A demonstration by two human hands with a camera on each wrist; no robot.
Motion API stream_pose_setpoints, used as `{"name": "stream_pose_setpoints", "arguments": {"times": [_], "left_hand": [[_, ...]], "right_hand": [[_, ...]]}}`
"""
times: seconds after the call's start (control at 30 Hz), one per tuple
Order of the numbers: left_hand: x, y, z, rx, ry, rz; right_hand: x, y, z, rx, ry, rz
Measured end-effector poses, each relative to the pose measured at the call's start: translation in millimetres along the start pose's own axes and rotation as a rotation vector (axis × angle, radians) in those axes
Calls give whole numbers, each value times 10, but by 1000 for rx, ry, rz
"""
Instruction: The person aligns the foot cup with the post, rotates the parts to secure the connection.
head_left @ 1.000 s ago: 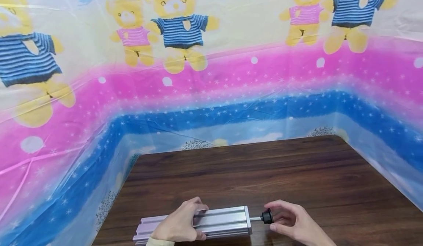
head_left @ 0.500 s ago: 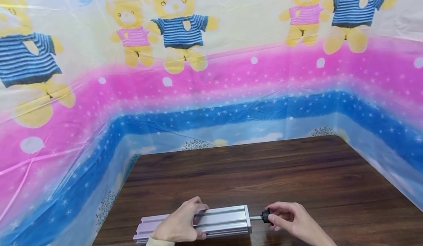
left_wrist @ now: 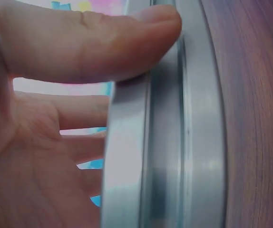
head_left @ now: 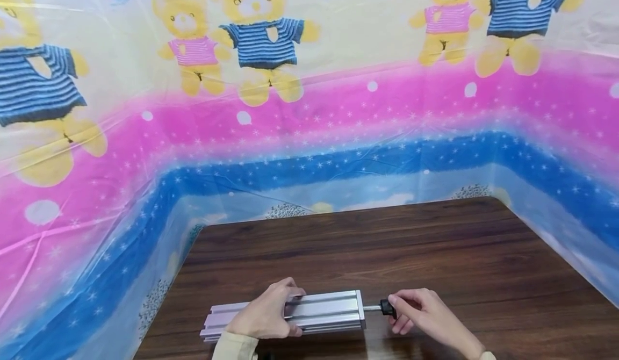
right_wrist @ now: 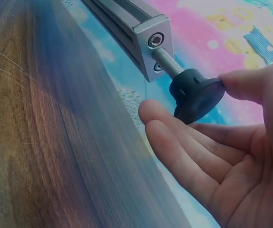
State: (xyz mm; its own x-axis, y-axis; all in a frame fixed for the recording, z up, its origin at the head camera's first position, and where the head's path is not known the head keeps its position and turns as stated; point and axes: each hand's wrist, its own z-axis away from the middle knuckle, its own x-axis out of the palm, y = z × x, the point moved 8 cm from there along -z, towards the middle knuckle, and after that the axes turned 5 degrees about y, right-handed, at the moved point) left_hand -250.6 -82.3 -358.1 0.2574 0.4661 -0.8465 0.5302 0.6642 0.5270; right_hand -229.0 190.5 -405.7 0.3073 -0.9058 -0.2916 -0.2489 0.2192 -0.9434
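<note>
A silver aluminium extrusion with grooves along its sides lies lengthwise near the front of the table. My left hand grips it round the middle, thumb on the near side and fingers over the far side. From the end plate at its right end sticks out a threaded rod bearing a black levelling foot. My right hand pinches this foot by the rim between thumb and fingers. Two screw heads show in the end plate in the right wrist view. The left hand hides part of the extrusion.
Dark wood-grain tabletop extends behind and to both sides of the hands. A printed cloth with bears and pink and blue bands hangs behind the table and along its sides.
The right hand's fingers have closed on the foot and turned round it, the thumb passing from below to the top. Extrusion and both hands sit slightly higher in the head view.
</note>
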Motion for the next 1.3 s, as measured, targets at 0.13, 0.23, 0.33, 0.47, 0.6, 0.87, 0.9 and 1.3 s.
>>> {"name": "stream_pose_setpoints", "arguments": {"times": [0.13,0.23,0.33,0.47,0.6,0.87,0.9,1.3], "left_hand": [[-13,-24,-57,23,7,-15],[-26,-23,-84,50,19,-17],[-34,-26,-92,51,19,-5],[-52,-29,-97,44,16,2],[-88,-46,-116,33,21,-7],[-102,-52,-153,33,13,-22],[-103,-48,-156,33,14,-24],[-74,-46,-193,23,23,-37]], "right_hand": [[-17,33,-43,32,39,25],[-28,69,-62,73,60,35],[-39,99,-72,108,68,44],[-79,77,-67,81,96,77],[-99,-14,-56,-39,113,119],[-115,-123,-57,-165,115,160],[-121,-118,-60,-156,112,159],[-146,-18,-108,-19,77,183]]}}
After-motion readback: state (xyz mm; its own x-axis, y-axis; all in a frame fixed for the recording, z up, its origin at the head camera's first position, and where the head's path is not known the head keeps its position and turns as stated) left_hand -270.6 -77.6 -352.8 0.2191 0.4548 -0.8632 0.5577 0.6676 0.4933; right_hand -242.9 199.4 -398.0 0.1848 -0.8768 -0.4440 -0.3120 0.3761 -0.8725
